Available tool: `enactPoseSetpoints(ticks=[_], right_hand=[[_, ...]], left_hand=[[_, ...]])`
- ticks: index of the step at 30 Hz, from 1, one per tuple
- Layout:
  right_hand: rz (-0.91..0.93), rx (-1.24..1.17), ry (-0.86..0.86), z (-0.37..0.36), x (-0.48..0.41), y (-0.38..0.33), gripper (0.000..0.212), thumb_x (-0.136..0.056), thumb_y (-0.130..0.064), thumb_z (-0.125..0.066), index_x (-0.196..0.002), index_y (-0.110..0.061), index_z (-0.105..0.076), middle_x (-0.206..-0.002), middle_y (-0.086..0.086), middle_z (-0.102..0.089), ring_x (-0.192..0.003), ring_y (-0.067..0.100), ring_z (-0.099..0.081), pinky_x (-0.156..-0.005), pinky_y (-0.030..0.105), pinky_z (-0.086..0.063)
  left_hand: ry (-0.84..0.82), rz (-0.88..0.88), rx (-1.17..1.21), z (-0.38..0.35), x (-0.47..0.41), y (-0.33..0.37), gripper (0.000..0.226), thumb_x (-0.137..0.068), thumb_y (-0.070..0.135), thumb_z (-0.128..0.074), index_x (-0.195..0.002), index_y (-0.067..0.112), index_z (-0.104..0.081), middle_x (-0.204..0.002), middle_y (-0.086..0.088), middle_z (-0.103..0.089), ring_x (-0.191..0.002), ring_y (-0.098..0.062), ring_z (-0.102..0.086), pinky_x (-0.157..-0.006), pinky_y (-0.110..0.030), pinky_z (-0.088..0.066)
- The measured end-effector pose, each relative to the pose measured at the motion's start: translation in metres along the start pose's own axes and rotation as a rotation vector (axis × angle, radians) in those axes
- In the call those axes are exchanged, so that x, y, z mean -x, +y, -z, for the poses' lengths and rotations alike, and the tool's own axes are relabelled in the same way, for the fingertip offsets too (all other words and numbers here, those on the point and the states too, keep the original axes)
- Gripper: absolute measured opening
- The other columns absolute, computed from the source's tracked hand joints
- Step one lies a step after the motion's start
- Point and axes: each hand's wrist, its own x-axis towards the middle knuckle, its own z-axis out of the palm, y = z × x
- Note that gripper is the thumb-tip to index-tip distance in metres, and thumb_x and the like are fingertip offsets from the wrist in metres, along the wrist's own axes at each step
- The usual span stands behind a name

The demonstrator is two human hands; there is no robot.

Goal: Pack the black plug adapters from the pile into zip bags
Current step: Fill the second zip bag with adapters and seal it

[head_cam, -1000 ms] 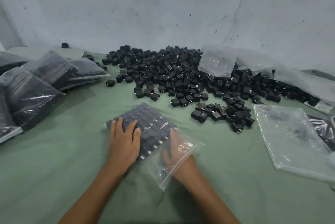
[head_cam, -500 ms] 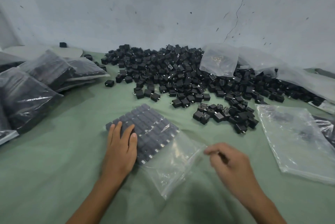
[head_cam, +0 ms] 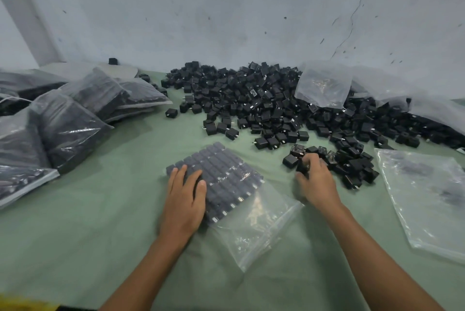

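A big pile of black plug adapters (head_cam: pixel 254 101) covers the back of the green table. In front of me lies a clear zip bag (head_cam: pixel 254 217), its far half filled with rows of adapters (head_cam: pixel 221 169), its open near half empty. My left hand (head_cam: pixel 185 194) rests flat on the packed rows at the bag's left side. My right hand (head_cam: pixel 314 179) reaches into a small cluster of loose adapters (head_cam: pixel 352 162) to the right of the bag, and its curled fingers grip a black adapter (head_cam: pixel 302 166).
Several filled zip bags (head_cam: pixel 75 114) are stacked at the left. Empty clear bags lie at the right (head_cam: pixel 427 200) and on the pile's right side (head_cam: pixel 324 86). A grey wall stands close behind the pile. A single adapter (head_cam: pixel 171 112) sits apart.
My right hand came out of the bag's mouth, moved right and forward to the small cluster, and closed on an adapter. My left hand stayed on the packed bag.
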Motion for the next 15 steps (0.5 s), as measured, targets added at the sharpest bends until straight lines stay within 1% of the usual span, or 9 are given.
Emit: enactPoseSetpoints(ticks=[2, 4, 5, 7, 9, 10, 11, 13, 15], right_hand=[[-0.052, -0.07, 0.016, 0.006, 0.004, 0.001, 0.023, -0.093, -0.021, -0.063, -0.102, -0.024, -0.042, -0.104, 0.004, -0.058, -0.085, 0.022, -0.055, -0.07, 0.036, -0.041], [-0.13, -0.22, -0.01, 0.018, 0.015, 0.001, 0.025, -0.093, -0.025, -0.063, -0.106, -0.023, -0.041, -0.109, 0.001, -0.059, -0.088, 0.021, -0.059, -0.075, 0.038, -0.046], [-0.166, -0.325, -0.015, 0.025, 0.023, 0.0, 0.028, -0.092, -0.025, -0.064, -0.109, -0.023, -0.041, -0.114, -0.002, -0.058, -0.091, 0.019, -0.061, -0.075, 0.036, -0.048], [-0.236, -0.54, 0.008, 0.042, 0.045, -0.002, 0.027, -0.09, -0.019, -0.066, -0.107, -0.024, -0.046, -0.116, -0.002, -0.059, -0.094, 0.022, -0.065, -0.071, 0.029, -0.051], [-0.289, -0.726, 0.018, 0.054, 0.078, -0.004, 0.019, -0.088, -0.01, -0.065, -0.096, -0.025, -0.057, -0.106, 0.003, -0.064, -0.091, 0.024, -0.07, -0.068, 0.022, -0.054], [-0.294, -0.775, -0.001, 0.056, 0.098, -0.005, 0.02, -0.088, -0.006, -0.063, -0.09, -0.026, -0.062, -0.101, 0.003, -0.066, -0.088, 0.022, -0.071, -0.069, 0.023, -0.056], [-0.288, -0.781, -0.037, 0.055, 0.116, -0.006, 0.023, -0.087, -0.004, -0.061, -0.087, -0.027, -0.066, -0.096, 0.001, -0.068, -0.086, 0.019, -0.072, -0.071, 0.025, -0.056], [-0.259, -0.765, -0.152, 0.049, 0.148, -0.014, 0.028, -0.087, -0.002, -0.06, -0.09, -0.027, -0.071, -0.09, -0.003, -0.071, -0.081, 0.011, -0.071, -0.068, 0.023, -0.055], [-0.24, -0.777, -0.252, 0.039, 0.167, -0.026, 0.034, -0.087, 0.0, -0.062, -0.094, -0.031, -0.073, -0.089, -0.002, -0.072, -0.076, 0.009, -0.069, -0.066, 0.023, -0.057]], left_hand=[[0.031, 0.011, 0.009, 0.004, 0.003, 0.003, 0.039, -0.104, 0.029, -0.047, -0.138, 0.015, -0.058, -0.157, -0.009, -0.037, -0.15, -0.023, -0.019, -0.124, -0.035, -0.014], [0.084, 0.007, 0.04, 0.009, 0.012, 0.009, 0.033, -0.102, 0.022, -0.053, -0.13, 0.009, -0.064, -0.147, -0.013, -0.048, -0.142, -0.028, -0.033, -0.121, -0.041, -0.023], [0.116, 0.001, 0.06, 0.013, 0.019, 0.013, 0.031, -0.101, 0.021, -0.054, -0.127, 0.008, -0.066, -0.142, -0.012, -0.052, -0.137, -0.028, -0.038, -0.119, -0.04, -0.026], [0.152, -0.043, 0.08, 0.018, 0.04, 0.023, 0.034, -0.098, 0.029, -0.054, -0.122, 0.01, -0.067, -0.133, -0.007, -0.057, -0.129, -0.025, -0.044, -0.115, -0.031, -0.027], [0.098, -0.158, 0.097, 0.021, 0.064, 0.039, 0.042, -0.091, 0.043, -0.053, -0.119, 0.016, -0.068, -0.124, 0.001, -0.059, -0.12, -0.021, -0.048, -0.11, -0.019, -0.026], [0.053, -0.242, 0.098, 0.021, 0.076, 0.047, 0.044, -0.088, 0.048, -0.056, -0.118, 0.018, -0.068, -0.12, 0.003, -0.059, -0.116, -0.019, -0.05, -0.108, -0.017, -0.027], [0.007, -0.333, 0.079, 0.019, 0.085, 0.055, 0.046, -0.086, 0.051, -0.06, -0.117, 0.019, -0.068, -0.117, 0.004, -0.059, -0.113, -0.017, -0.05, -0.106, -0.019, -0.031], [-0.073, -0.485, -0.046, 0.011, 0.098, 0.071, 0.053, -0.079, 0.057, -0.069, -0.12, 0.023, -0.067, -0.114, 0.003, -0.058, -0.106, -0.017, -0.051, -0.099, -0.026, -0.038], [-0.131, -0.52, -0.212, 0.006, 0.099, 0.082, 0.058, -0.074, 0.055, -0.074, -0.124, 0.027, -0.063, -0.109, 0.004, -0.058, -0.098, -0.02, -0.054, -0.089, -0.032, -0.04]])
